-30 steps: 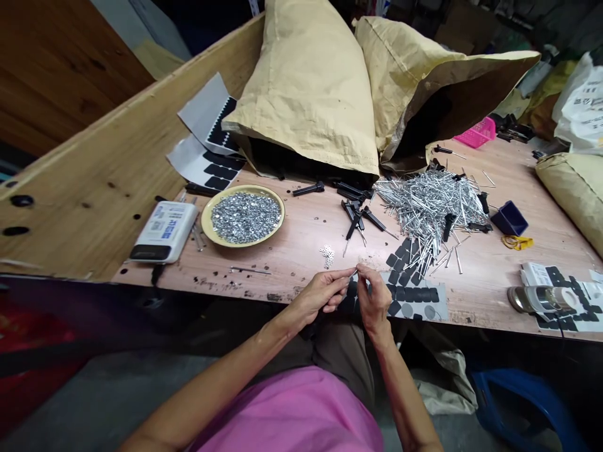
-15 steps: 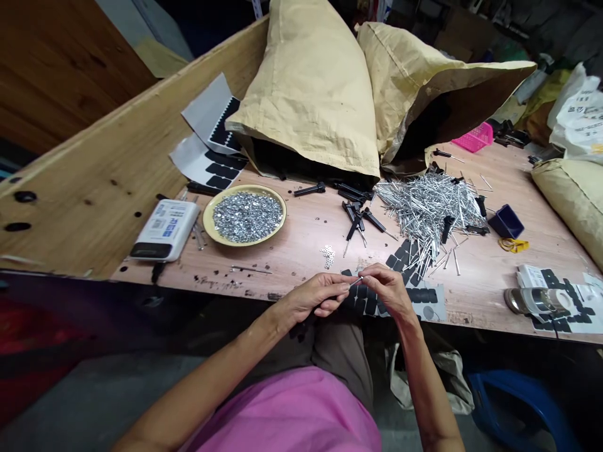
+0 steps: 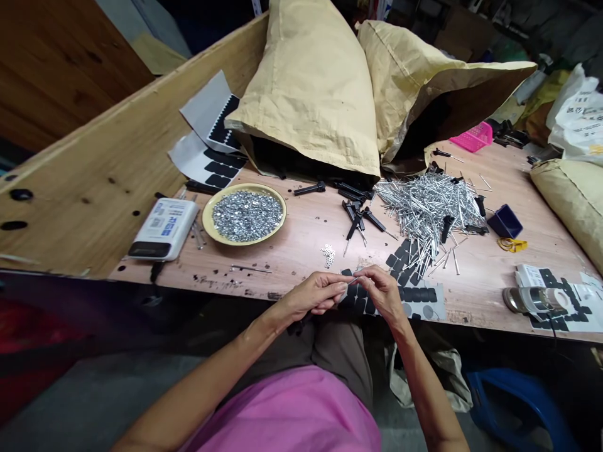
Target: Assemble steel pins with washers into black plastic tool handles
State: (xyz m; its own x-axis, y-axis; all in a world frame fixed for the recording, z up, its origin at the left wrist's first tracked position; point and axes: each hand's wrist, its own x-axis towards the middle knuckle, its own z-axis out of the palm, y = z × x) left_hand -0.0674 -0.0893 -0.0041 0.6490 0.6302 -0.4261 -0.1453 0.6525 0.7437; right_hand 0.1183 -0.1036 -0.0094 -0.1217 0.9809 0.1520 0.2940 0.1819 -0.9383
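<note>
My left hand [image 3: 316, 293] and my right hand [image 3: 381, 290] meet at the table's front edge, fingertips pinched together on a thin metal pin [image 3: 354, 279] that barely shows between them. Under them lies a grey sheet of black foam pads [image 3: 414, 298]. A small cluster of tiny washers [image 3: 327, 254] sits just beyond my hands. A yellow dish of silvery washers [image 3: 245, 215] stands to the left. A big heap of metal pins [image 3: 426, 204] lies to the right, with black plastic handles [image 3: 357, 216] beside it.
Two large brown paper sacks [image 3: 330, 88] lie open at the back. A white power bank [image 3: 164, 229] rests at the left by a wooden side wall [image 3: 108, 157]. A blue tray [image 3: 506, 221], yellow rubber bands [image 3: 511, 244], a pink basket [image 3: 473, 135] and more pad sheets [image 3: 558, 301] are on the right.
My right hand has turned and shifted slightly right over the pad sheet, still pinching the pin with the left hand. The camera shifted a little.
</note>
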